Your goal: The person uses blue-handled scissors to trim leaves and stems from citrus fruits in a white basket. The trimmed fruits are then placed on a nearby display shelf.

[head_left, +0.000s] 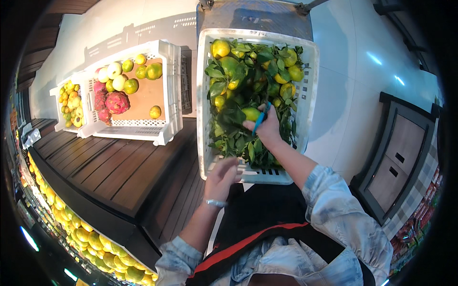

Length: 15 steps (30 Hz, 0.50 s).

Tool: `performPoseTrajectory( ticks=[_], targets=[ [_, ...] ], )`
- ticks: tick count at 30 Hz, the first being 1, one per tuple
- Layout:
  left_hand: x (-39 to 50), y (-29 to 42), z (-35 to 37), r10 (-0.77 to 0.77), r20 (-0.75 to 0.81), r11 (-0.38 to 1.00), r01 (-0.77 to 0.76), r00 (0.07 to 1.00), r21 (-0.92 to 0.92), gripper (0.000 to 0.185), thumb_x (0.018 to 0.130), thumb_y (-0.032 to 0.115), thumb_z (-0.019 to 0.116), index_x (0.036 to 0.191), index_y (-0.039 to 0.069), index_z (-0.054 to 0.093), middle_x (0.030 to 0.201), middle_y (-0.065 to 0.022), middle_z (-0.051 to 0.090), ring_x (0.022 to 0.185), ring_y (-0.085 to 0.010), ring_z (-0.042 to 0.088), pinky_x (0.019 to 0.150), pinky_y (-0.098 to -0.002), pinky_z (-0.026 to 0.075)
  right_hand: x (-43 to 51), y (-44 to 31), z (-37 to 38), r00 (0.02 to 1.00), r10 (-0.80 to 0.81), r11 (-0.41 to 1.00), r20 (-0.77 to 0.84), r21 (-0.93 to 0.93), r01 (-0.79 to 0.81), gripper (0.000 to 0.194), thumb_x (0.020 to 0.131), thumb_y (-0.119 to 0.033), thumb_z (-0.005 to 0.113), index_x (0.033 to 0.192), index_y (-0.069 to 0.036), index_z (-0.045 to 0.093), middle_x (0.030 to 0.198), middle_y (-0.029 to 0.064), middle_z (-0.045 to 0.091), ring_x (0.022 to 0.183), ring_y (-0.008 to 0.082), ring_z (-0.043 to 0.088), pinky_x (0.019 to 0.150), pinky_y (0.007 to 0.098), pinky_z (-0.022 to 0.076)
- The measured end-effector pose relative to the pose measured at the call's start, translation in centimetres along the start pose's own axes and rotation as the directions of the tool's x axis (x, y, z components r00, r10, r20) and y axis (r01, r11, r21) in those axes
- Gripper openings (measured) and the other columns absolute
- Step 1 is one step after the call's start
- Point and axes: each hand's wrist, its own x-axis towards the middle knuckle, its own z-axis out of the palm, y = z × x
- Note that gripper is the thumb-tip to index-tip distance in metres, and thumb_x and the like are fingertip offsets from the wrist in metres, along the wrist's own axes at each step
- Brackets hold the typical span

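Observation:
A white plastic crate (310, 107) stands before me, filled with green-yellow citrus fruits and many leafy stems (243, 144). My right hand (267, 125) reaches into it and grips blue-handled scissors (262, 118); the blades point away from me among the leaves. Close to its fingertips lies a greenish citrus fruit (251, 114); whether they touch, I cannot tell. My left hand (223, 176), blurred and wearing a bracelet at the wrist, is over the crate's near left corner. It appears to hold nothing, with its fingers somewhat apart.
The crate rests on a worn blue platform (250, 18). Left of it, a white crate (171, 93) holds dragon fruit (117, 103) and several citrus fruits, beside a smaller fruit-filled crate (83, 107). A dark wooden stand (107, 171) borders citrus displayed (94, 241) at lower left. A cabinet (400, 157) is at right.

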Motion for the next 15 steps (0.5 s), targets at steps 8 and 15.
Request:
performPoseTrajectory(
  ticks=[8,15],
  targets=[
    [6.4,-1.6,1.1,-0.142,0.294,0.859,0.265,0.945,-0.438,0.069,0.088,0.032,0.068,0.144,0.016,0.032,0.135,-0.0105,0.047,0.119,-0.0321,0.051,0.091,-0.0533,0.048,-8.6,-2.6,-3.1,0.959,0.082,0.939,0.272,0.302,-0.166,0.067,0.063,-0.022,0.087,0.113,-0.006,0.046,0.103,0.006,0.055,0.093,0.0139,0.054,0.084,0.0284,0.0474],
    [6.6,-2.4,-2.5,-0.077,0.212,0.958,0.132,0.974,-0.254,0.066,0.076,0.013,0.077,0.132,0.012,0.043,0.13,-0.0095,0.053,0.118,-0.0281,0.056,0.095,-0.0456,0.05,-7.6,-3.3,-7.7,0.722,0.45,0.838,0.526,-0.528,-0.137,0.054,0.072,-0.049,0.074,0.097,-0.004,0.057,0.088,0.0142,0.064,0.092,0.0294,0.062,0.082,0.0375,0.0496]
  ],
)
